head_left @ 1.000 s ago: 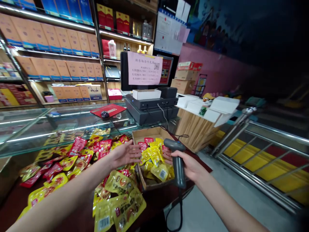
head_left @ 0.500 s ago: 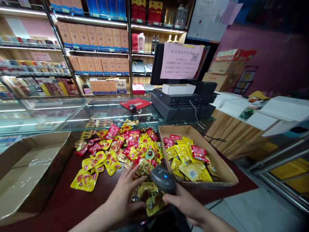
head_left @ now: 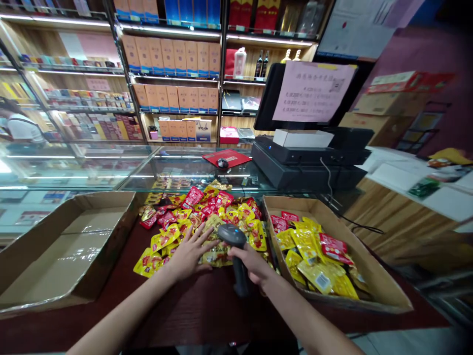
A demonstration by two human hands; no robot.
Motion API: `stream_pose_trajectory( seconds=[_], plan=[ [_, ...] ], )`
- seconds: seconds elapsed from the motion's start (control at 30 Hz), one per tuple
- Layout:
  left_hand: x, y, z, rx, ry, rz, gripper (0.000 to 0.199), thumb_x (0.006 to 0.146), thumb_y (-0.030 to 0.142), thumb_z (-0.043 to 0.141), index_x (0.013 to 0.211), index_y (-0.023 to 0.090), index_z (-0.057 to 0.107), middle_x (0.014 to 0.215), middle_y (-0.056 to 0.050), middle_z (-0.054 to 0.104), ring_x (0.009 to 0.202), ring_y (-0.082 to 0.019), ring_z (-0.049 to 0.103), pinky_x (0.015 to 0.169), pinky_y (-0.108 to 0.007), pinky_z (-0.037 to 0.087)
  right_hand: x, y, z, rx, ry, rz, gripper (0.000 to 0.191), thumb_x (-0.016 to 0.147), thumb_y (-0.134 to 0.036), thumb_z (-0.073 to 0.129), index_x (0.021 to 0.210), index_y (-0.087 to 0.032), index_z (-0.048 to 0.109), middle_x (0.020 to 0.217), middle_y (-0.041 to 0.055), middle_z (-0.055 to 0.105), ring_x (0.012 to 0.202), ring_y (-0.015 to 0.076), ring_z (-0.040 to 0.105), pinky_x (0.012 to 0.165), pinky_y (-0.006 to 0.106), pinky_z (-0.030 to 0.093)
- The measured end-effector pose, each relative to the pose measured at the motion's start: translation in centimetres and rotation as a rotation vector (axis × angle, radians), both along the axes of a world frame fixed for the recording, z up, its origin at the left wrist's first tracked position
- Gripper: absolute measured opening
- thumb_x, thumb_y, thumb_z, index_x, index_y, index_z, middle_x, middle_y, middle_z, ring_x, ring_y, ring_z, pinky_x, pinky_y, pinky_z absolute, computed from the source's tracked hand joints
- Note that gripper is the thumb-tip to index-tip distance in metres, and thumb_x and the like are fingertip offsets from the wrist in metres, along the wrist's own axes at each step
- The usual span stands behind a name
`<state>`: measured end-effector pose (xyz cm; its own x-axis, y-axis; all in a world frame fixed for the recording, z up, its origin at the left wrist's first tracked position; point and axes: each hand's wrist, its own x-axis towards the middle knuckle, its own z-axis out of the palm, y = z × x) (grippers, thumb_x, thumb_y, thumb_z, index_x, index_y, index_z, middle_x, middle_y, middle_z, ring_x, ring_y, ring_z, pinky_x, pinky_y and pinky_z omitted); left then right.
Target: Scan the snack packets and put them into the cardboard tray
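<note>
A pile of red and yellow snack packets lies on the dark red table. My left hand, fingers spread, rests against the near side of the pile, beside some gold packets. My right hand is wrapped round the handle of a dark barcode scanner, whose head is over the pile's near edge, close to my left fingertips. To the right, a cardboard tray holds more yellow and red packets.
An open cardboard tray stands at the left. Behind the pile are a glass counter, a red mat with a mouse and a monitor. A person is at the far left.
Both hands have moved forward to the pile with the scanner, and the gold packets have been pushed away from the table's front edge. The view has swung left, bringing a person into sight.
</note>
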<state>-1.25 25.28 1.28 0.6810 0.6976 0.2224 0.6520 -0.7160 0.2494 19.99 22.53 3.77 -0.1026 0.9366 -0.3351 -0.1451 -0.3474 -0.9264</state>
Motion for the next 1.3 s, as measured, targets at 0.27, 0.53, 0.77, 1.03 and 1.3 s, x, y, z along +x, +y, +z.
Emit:
stream_pose_trajectory(
  seconds=[0.27, 0.53, 0.77, 1.03, 1.3],
  plan=[
    [0.3, 1.2, 0.7, 0.021, -0.091, 0.144, 0.063, 0.076, 0.046, 0.059, 0.134, 0.030, 0.042, 0.149, -0.006, 0.023, 0.137, -0.032, 0.006, 0.107, -0.053, -0.007, -2.1, 3.5, 0.5, -0.042, 0.189, -0.100, 0.028, 0.055, -0.017, 0.067, 0.082, -0.016, 0.068, 0.087, 0.0026, 0.066, 0.075, 0.0136, 0.057, 0.061, 0.022, 0.047],
    [1.2, -2.4, 1.1, -0.248, -0.283, 0.129, 0.045, 0.084, 0.035, 0.048, 0.128, 0.027, 0.050, 0.133, -0.009, 0.047, 0.125, -0.029, 0.037, 0.106, -0.042, 0.022, 1.2, 1.0, -1.4, -0.053, 0.344, -0.204, 0.029, 0.058, -0.016, 0.068, 0.087, -0.018, 0.065, 0.101, 0.0045, 0.066, 0.096, 0.0194, 0.061, 0.070, 0.026, 0.054],
    [0.5, 1.2, 2.7, -0.406, -0.595, 0.362, 0.027, 0.082, 0.044, 0.050, 0.078, 0.023, 0.066, 0.070, -0.004, 0.060, 0.068, -0.019, 0.058, 0.073, -0.028, 0.044, 1.6, 1.7, -0.3, -0.026, 0.335, -0.159, 0.029, 0.057, -0.013, 0.065, 0.086, -0.016, 0.067, 0.098, 0.0063, 0.068, 0.089, 0.0168, 0.063, 0.067, 0.021, 0.052],
    [-0.5, 4.6, 3.8, -0.851, -0.763, 0.351, 0.031, 0.071, 0.047, 0.062, 0.067, 0.017, 0.057, 0.061, 0.003, 0.048, 0.053, -0.010, 0.050, 0.044, -0.017, 0.043, 0.8, 3.8, 0.7, 0.051, 0.194, -0.181, 0.028, 0.055, -0.014, 0.063, 0.083, -0.015, 0.068, 0.079, 0.0025, 0.069, 0.067, 0.0118, 0.060, 0.058, 0.019, 0.048],
    [0.1, 6.9, 6.6, -0.836, -0.722, 0.380, 0.032, 0.067, 0.047, 0.067, 0.075, 0.015, 0.063, 0.059, 0.001, 0.055, 0.049, -0.010, 0.051, 0.038, -0.017, 0.041, -0.5, 4.1, 1.8, 0.077, 0.207, -0.056, 0.030, 0.056, -0.013, 0.063, 0.086, -0.015, 0.068, 0.085, 0.0037, 0.069, 0.066, 0.0115, 0.060, 0.056, 0.019, 0.046]
  ],
)
